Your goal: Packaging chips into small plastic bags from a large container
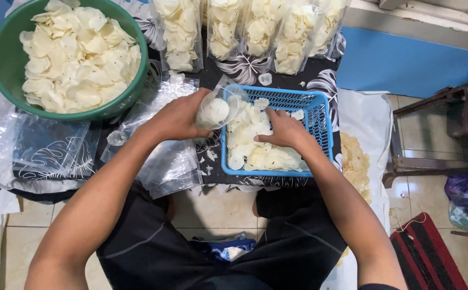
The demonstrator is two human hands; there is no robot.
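The left hand grips a small clear plastic bag holding pale round chips beside the blue plastic basket; the right hand rests on chips inside it, fingers seemingly curled around some.

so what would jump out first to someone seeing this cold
Pale round chips everywhere: heaped in a green bowl at top left, and sealed in clear bags lined along the top. At centre, the left hand holds a clear bag with chips in it, while the right hand rests on the chips in a blue basket.
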